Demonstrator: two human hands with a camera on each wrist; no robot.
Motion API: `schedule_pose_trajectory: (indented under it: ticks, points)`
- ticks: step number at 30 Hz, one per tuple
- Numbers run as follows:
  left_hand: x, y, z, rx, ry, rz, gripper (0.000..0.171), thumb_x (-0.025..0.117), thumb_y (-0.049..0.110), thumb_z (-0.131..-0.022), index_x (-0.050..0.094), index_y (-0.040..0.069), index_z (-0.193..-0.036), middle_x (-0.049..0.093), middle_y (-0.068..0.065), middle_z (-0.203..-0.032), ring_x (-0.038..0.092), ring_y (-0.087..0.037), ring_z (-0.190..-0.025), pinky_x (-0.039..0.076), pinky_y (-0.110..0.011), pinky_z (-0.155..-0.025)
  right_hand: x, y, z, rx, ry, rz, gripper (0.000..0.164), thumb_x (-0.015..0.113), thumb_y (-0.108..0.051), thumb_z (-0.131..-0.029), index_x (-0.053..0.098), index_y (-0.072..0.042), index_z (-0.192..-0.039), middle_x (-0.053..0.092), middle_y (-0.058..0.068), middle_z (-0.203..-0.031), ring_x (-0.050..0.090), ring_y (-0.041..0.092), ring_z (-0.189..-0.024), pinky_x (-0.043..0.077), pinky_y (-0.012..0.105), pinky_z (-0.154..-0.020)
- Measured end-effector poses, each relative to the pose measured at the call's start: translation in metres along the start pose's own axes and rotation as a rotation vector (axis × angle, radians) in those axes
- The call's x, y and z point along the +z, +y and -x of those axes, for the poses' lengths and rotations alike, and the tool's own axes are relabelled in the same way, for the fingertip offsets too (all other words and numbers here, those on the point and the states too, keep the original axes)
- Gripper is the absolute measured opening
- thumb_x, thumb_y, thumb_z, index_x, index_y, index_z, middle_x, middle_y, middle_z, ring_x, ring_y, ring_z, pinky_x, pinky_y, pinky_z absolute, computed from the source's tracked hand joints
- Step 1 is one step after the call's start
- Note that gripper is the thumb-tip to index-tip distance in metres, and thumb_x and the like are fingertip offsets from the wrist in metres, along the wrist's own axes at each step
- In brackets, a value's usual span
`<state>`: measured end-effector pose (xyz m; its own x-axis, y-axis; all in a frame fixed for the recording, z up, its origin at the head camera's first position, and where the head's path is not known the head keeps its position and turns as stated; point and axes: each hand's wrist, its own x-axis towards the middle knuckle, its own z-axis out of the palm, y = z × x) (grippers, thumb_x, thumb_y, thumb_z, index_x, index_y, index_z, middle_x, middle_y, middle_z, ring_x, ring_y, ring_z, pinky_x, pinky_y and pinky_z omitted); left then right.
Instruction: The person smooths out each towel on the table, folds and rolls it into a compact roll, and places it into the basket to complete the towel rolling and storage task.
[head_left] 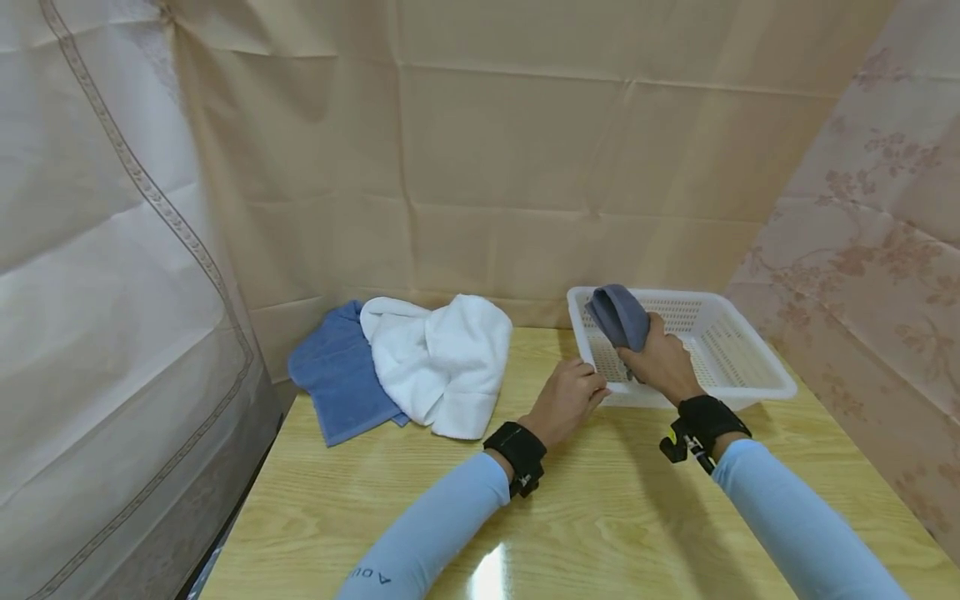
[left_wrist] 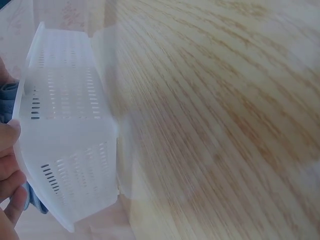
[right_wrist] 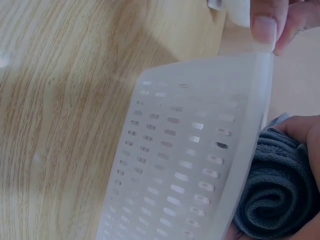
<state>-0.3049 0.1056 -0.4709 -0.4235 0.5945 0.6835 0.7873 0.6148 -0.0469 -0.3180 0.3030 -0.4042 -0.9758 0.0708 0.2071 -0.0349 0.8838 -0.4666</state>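
My right hand [head_left: 664, 363] grips a rolled grey-blue towel [head_left: 619, 317] and holds it over the left end of a white plastic basket [head_left: 738, 354]. In the right wrist view the spiral end of the rolled towel [right_wrist: 272, 200] shows just beyond the basket's rim [right_wrist: 260, 105]. At the basket's near left corner, my left hand [head_left: 566, 402] pinches the rim between thumb and fingers. The left wrist view shows the left fingers [left_wrist: 10, 172] at that rim, with the perforated basket walls [left_wrist: 65, 130] below. Part of the towel is hidden behind the right fingers.
Left of the basket, a crumpled white towel [head_left: 442, 358] partly covers a blue towel [head_left: 345, 375] on the wooden table [head_left: 600, 517]. A beige cloth [head_left: 487, 167] hangs behind, and a floral cloth [head_left: 870, 275] hangs close along the right side.
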Motion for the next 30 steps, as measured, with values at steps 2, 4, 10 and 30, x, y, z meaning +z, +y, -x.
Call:
schedule_pose_trajectory:
  ticks: [2, 4, 10, 30]
  points:
    - [-0.0008, -0.0003, -0.0006, -0.006, -0.003, 0.013, 0.014, 0.070, 0.031, -0.100, 0.079, 0.021, -0.096, 0.069, 0.007, -0.091, 0.059, -0.009, -0.088, 0.047, -0.024, -0.081, 0.0000, -0.0011, -0.0004, -0.003, 0.002, -0.003, 0.088, 0.065, -0.034, -0.094, 0.020, 0.011, -0.155, 0.054, 0.046, -0.121, 0.062, 0.056, -0.100, 0.053, 0.062, -0.075]
    - [-0.0015, -0.0007, -0.0011, -0.011, -0.008, 0.029, 0.014, 0.070, 0.030, -0.100, 0.079, 0.021, -0.096, 0.069, 0.007, -0.091, 0.059, -0.009, -0.088, 0.047, -0.025, -0.081, -0.0001, -0.0018, -0.0005, -0.007, 0.003, -0.008, 0.088, 0.065, -0.034, -0.094, 0.021, 0.012, -0.155, 0.055, 0.045, -0.119, 0.064, 0.054, -0.098, 0.054, 0.060, -0.073]
    - [-0.0023, -0.0004, -0.0020, -0.014, -0.012, 0.032, 0.013, 0.072, 0.029, -0.100, 0.080, 0.020, -0.095, 0.069, 0.007, -0.090, 0.059, -0.009, -0.086, 0.047, -0.025, -0.081, 0.0017, 0.0009, -0.0001, -0.004, 0.011, -0.002, 0.088, 0.066, -0.036, -0.094, 0.023, 0.013, -0.153, 0.058, 0.045, -0.114, 0.067, 0.052, -0.090, 0.055, 0.056, -0.068]
    - [0.0043, -0.0016, -0.0008, 0.012, 0.023, -0.018, 0.015, 0.071, 0.032, -0.100, 0.081, 0.021, -0.096, 0.071, 0.007, -0.090, 0.060, -0.008, -0.085, 0.047, -0.022, -0.081, 0.0079, -0.0006, -0.0018, 0.006, 0.004, 0.004, 0.088, 0.065, -0.035, -0.094, 0.022, 0.014, -0.153, 0.058, 0.046, -0.113, 0.065, 0.055, -0.092, 0.053, 0.060, -0.070]
